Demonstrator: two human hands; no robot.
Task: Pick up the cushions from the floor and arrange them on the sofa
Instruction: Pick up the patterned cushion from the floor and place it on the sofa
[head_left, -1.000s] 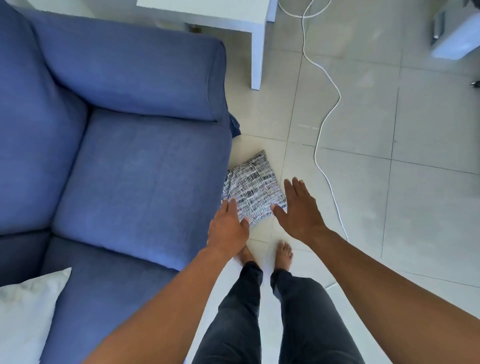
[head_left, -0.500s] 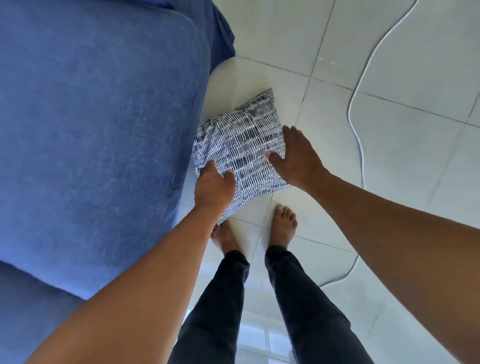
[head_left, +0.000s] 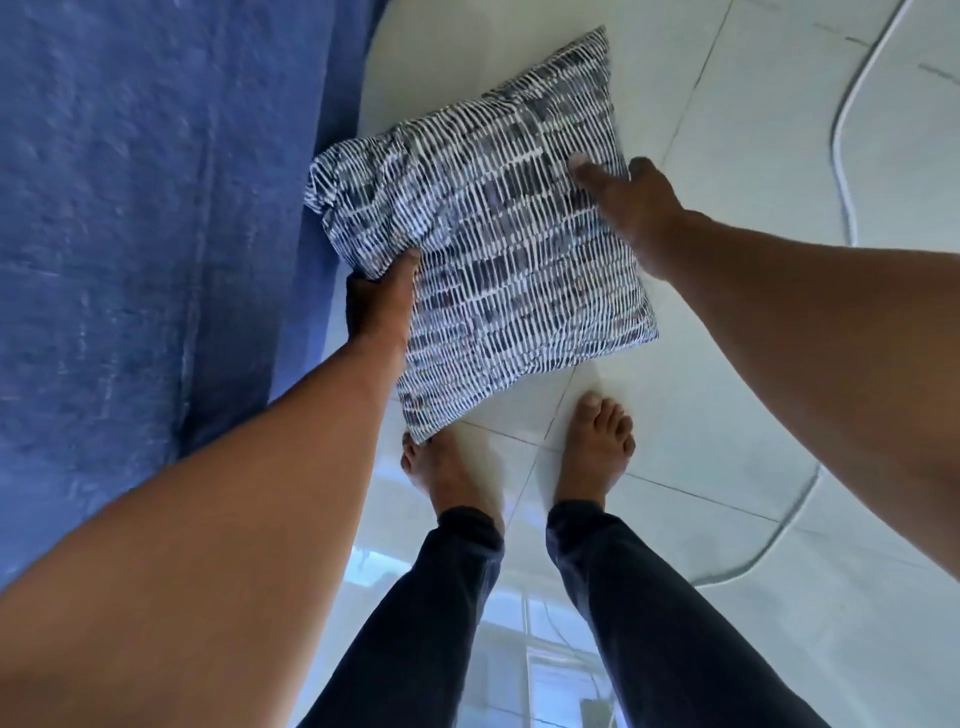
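Observation:
A square cushion (head_left: 488, 244) with a dark blue and white dashed pattern is held above the tiled floor, beside the blue sofa (head_left: 145, 218). My left hand (head_left: 382, 299) grips its left edge, thumb on top and fingers underneath. My right hand (head_left: 631, 208) grips its right edge with the thumb pressed onto the top face. The cushion tilts, its near corner hanging over my left foot.
The sofa's seat fills the left side of the view. A white cable (head_left: 844, 119) snakes over the pale floor tiles (head_left: 727, 364) at the right. My bare feet (head_left: 597, 447) stand just below the cushion.
Both hands came down onto the cushion, closed on its left and right edges and lifted it off the floor. The view has moved much closer to it.

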